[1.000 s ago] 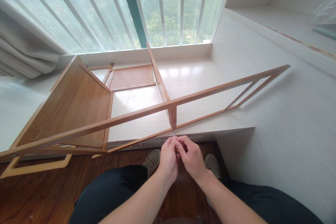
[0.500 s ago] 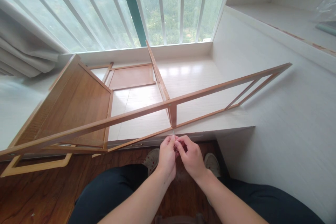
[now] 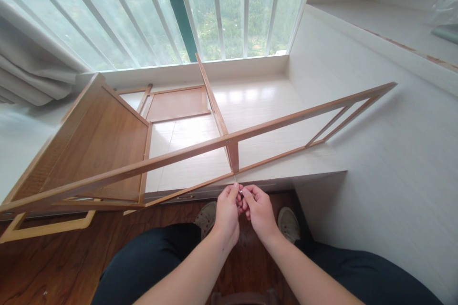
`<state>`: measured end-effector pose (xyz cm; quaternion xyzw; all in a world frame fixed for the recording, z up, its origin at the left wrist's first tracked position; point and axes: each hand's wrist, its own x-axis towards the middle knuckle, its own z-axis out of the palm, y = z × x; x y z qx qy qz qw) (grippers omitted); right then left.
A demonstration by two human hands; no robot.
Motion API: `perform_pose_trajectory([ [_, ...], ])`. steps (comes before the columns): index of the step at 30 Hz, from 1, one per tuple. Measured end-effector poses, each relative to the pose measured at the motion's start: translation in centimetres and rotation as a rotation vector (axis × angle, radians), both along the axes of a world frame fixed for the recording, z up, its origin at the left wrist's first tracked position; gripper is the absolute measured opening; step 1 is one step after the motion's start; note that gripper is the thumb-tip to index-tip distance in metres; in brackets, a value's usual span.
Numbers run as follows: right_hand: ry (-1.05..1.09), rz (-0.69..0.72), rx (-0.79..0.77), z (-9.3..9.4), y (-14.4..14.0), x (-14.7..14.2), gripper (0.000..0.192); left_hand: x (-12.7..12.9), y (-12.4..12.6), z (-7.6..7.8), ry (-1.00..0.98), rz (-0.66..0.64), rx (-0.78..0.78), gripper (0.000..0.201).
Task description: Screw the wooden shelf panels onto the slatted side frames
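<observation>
Left hand (image 3: 227,209) and right hand (image 3: 259,209) pinch a tiny, indistinct metal piece (image 3: 240,191).

Daylit through tall window (image 3: 229,9) behind white bars (image 3: 246,9). Grey curtain (image 3: 32,71) bunched at left. Pale white counter (image 3: 272,105) under sill, white wall (image 3: 393,162) at right, dark wood floor (image 3: 53,271) below.

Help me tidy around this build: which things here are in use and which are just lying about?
In use: left hand and right hand, pinching a small metal piece under the wooden frame.
Lying about: flat panel, curtain.
</observation>
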<state>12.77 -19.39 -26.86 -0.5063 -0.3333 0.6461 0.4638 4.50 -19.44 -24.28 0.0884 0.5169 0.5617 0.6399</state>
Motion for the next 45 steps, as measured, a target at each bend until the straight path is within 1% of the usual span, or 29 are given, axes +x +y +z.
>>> perform_pose_trajectory([
  [4, 0.163, 0.077, -0.157, -0.1, 0.8, 0.4, 0.043, 0.0, -0.1, -0.2, 0.034, -0.064, 0.022, 0.046],
  [8, 0.271, 0.174, -0.295, 0.3, 1.4, 1.1, 0.044, -0.1, -0.1, -0.2, 0.071, -0.06, 0.013, 0.044],
  [10, 0.29, 0.19, -0.331, 0.4, 1.5, 1.3, 0.043, -0.1, -0.1, -0.2, 0.077, -0.063, 0.017, 0.043],
  [12, 0.294, 0.185, -0.334, 0.4, 1.5, 1.3, 0.043, -0.1, -0.1, 0.0, 0.081, -0.076, 0.032, 0.043],
  [16, 0.263, 0.144, -0.268, 0.1, 1.1, 0.9, 0.043, 0.0, -0.2, 0.3, 0.083, -0.091, 0.053, 0.047],
  [22, 0.145, 0.095, -0.133, 0.0, 0.6, 0.3, 0.043, 0.0, -0.4, 0.6, 0.09, -0.08, 0.049, 0.051],
  [32, -0.085, 0.028, 0.03, 0.5, -0.1, 0.1, 0.038, -0.2, -0.3, 0.2, 0.086, -0.068, 0.052, 0.045],
  [35, -0.179, 0.028, 0.109, 0.6, -0.4, 0.3, 0.034, -0.3, -0.2, 0.4, 0.065, -0.061, 0.048, 0.043],
  [39, -0.394, 0.054, 0.257, 0.5, -0.5, 0.6, 0.029, -0.4, -0.2, 0.3, 0.048, -0.055, 0.026, 0.041],
  [41, -0.428, 0.061, 0.273, 0.5, -0.5, 0.6, 0.028, -0.4, -0.3, 0.1, 0.044, -0.055, 0.018, 0.04],
  [45, -0.427, 0.077, 0.265, 0.6, -0.4, 0.7, 0.03, -0.4, -0.3, -0.2, 0.048, -0.051, 0.023, 0.039],
])
